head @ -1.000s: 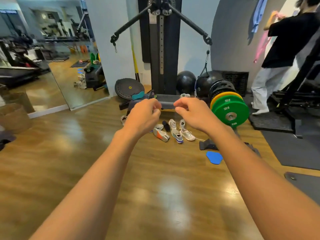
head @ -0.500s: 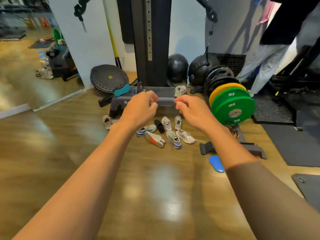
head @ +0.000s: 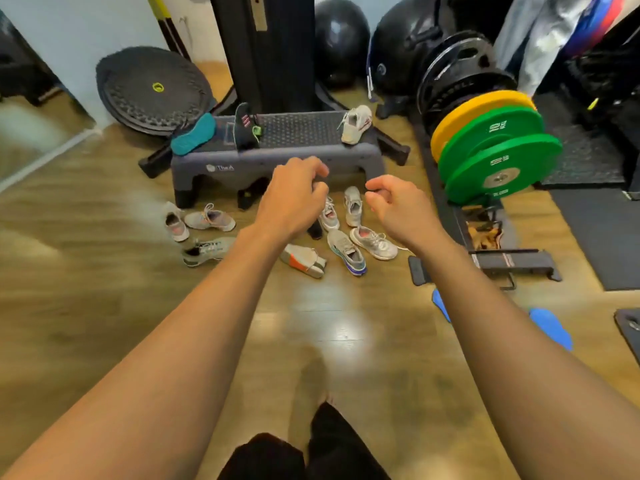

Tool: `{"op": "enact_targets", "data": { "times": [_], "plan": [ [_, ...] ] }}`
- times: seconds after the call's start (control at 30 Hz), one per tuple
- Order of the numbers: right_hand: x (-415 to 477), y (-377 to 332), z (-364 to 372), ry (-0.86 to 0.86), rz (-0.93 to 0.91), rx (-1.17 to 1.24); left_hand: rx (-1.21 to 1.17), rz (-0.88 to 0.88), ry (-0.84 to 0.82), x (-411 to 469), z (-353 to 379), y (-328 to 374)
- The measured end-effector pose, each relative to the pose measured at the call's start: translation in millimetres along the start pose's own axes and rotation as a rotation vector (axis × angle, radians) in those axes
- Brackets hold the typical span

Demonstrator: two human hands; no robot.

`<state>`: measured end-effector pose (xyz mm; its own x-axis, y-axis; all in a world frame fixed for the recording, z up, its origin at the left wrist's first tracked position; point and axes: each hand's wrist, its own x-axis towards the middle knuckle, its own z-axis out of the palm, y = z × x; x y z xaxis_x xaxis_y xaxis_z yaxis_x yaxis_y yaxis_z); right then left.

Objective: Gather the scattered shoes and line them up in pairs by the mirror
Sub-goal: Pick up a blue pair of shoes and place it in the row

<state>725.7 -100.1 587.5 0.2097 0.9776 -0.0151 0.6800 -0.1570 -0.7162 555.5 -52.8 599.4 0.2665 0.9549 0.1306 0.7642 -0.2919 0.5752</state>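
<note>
Several shoes lie scattered on the wood floor in front of a grey step platform point(head: 214, 166). Among them are a grey-pink shoe point(head: 210, 219), a dark-toed grey shoe point(head: 204, 251), an orange-soled shoe on its side point(head: 302, 260), a blue-soled shoe point(head: 347, 251) and a white-pink shoe point(head: 373, 242). On the platform stand a white shoe point(head: 356, 124), a black shoe point(head: 245, 126) and a teal shoe point(head: 192, 134). My left hand point(head: 294, 199) and my right hand point(head: 398, 204) hover above the pile with fingers loosely curled, holding nothing. The mirror point(head: 20, 109) is at the far left.
Green and yellow weight plates point(head: 498, 154) stand on a rack at the right. A black balance disc point(head: 152, 88) leans on the wall. Black balls point(head: 341, 39) sit behind a cable machine column point(head: 266, 50). Blue insoles point(head: 550, 327) and black mats point(head: 602, 233) lie at the right.
The view has moved closer to the shoe pile and tilted down. My hands have dropped lower and spread slightly apart over the shoes.
</note>
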Motion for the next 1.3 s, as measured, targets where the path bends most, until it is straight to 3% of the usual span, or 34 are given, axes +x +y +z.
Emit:
{"op": "enact_targets", "data": {
  "times": [0.37,0.63,0.8,1.07,1.3],
  "plan": [
    [173,155,153,-0.092,0.259,-0.007,-0.011,0.029,-0.183,162,192,-134],
    [274,308,278,-0.239,0.523,-0.033,-0.022,-0.034,-0.348,237,367,-220],
    [320,377,352,-0.279,0.618,-0.071,-0.024,-0.054,-0.369,268,448,-275],
    [336,473,462,-0.626,0.697,-0.403,-0.021,-0.06,-0.485,279,539,-361],
    [334,510,510,-0.899,0.68,-0.766,-0.085,-0.115,-0.42,271,549,-441]
  ]
}}
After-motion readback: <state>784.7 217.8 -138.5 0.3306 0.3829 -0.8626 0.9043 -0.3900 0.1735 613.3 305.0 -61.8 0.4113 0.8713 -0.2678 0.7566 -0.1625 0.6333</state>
